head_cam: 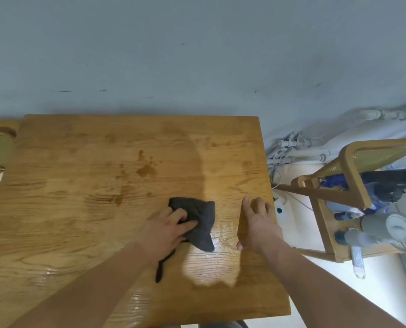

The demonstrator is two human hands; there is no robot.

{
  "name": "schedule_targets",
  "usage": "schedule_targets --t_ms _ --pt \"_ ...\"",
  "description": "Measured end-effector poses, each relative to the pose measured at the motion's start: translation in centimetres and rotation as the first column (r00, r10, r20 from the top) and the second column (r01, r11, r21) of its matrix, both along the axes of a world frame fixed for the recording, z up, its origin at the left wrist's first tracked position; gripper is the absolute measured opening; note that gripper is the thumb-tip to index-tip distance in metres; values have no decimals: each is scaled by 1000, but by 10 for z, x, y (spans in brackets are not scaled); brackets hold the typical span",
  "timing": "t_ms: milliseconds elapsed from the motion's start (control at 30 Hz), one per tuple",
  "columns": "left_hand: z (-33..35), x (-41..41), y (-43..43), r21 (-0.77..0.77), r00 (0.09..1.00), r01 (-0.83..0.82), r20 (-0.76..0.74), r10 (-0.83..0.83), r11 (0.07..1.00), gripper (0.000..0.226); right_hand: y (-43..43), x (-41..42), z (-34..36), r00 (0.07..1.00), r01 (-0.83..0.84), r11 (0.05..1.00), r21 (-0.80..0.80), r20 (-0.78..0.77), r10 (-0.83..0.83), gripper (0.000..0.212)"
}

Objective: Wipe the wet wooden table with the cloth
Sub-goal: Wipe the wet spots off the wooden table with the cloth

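Left hand (171, 229) is on the cloth (200, 223), fingers (187, 225) bent over the bunched fabric and gripping it against the bench (79, 209). The cloth sits toward the near right corner, dark grey and crumpled. It spills out past the fingers toward the right edge, with a thin tail trailing under the wrist toward the near edge, so its long axis runs roughly far to near.

Right hand (256, 223) lies flat just inside the right edge, fingers straight, holding nothing, a clear gap between it and the cloth.

Here's what matters: the dark wet blotches (146, 170) sit beyond the cloth, toward the bench's middle and far edge, and a glossy sheen (138, 299) runs along the near edge. The left hand is the nearer one, so the likely stroke is forward and left.
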State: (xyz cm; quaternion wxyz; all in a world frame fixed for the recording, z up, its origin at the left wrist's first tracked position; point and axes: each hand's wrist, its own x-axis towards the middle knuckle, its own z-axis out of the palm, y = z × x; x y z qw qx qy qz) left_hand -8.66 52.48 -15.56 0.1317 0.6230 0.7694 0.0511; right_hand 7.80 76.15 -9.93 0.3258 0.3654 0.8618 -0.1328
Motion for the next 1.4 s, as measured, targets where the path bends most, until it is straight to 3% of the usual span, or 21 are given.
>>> schedule_targets --t_ms 100,167,233,300,367,433,500,533,600,667,733,800,900,967,1067,1133,1167,1233,1300,1333,1400 --pt "11 -18 -9 -20 859 -510 44 510 860 44 -12 -4 5 998 57 998 16 -24 -56 136" --pt "16 -4 -15 -54 765 -641 31 643 765 46 -29 -11 8 995 71 997 1 -75 -71 127" --pt "16 12 -27 -73 873 -484 23 487 872 49 -54 -22 9 990 56 998 -26 -129 -59 120" --pt "11 6 -50 -68 981 -185 51 189 980 51 -81 -37 10 987 8 999 -41 -157 -14 116" --pt "9 -23 -70 -47 1000 -23 11 24 999 49 -105 -52 9 985 -30 997 -68 -169 18 114" --pt "10 -49 -84 -80 978 -205 25 207 975 45 -125 -66 8 986 -55 994 -92 -162 39 113" --pt "16 -53 -93 -81 863 -490 96 496 868 46 -141 -80 7 984 -72 992 -99 -170 55 109" --pt "16 -46 -98 -72 839 -530 99 535 845 46 -149 -88 7 982 -77 992 -99 -179 59 104" --pt "13 -26 -114 -40 893 -424 148 425 905 45 -165 -103 7 981 -90 992 -91 -179 73 99" --pt "7 -31 -137 -3 958 -206 205 202 979 43 -176 -118 6 982 -145 986 -84 -131 133 120" --pt "5 -58 -157 8 986 -106 131 104 994 41 -183 -132 5 982 -184 981 -58 -66 180 141" --pt "7 -82 -168 -47 956 -273 99 277 961 41 -188 -144 4 987 -151 988 -20 -53 150 146" --pt "11 -79 -177 -46 797 -591 121 592 805 42 -192 -157 1 986 -158 986 45 -56 160 146" --pt "11 -64 -184 -48 842 -521 137 522 852 43 -193 -161 -4 988 -151 988 36 -38 152 146" --pt "7 -90 -202 28 967 -248 71 246 968 44 -191 -164 -8 988 -145 989 28 -40 146 147" --pt "9 -126 -202 -15 956 -293 22 294 956 43 -191 -165 -9 989 -136 990 26 -49 137 149" --pt "10 -140 -195 -28 910 -413 16 414 910 42 -191 -165 -9 991 -126 992 22 -50 127 150" --pt "16 -150 -170 -59 682 -728 37 731 683 44 -192 -166 -10 993 -106 994 5 -48 106 150" --pt "21 -137 -136 -109 530 -843 4 848 527 47 -193 -166 -11 995 -93 996 1 -45 93 149" --pt "22 -126 -121 -110 545 -833 7 839 542 48 -193 -166 -11 995 -89 996 3 -47 89 149" --pt "21 -101 -105 -66 692 -716 70 719 695 47 -192 -167 -11 995 -87 996 -5 -40 87 148"
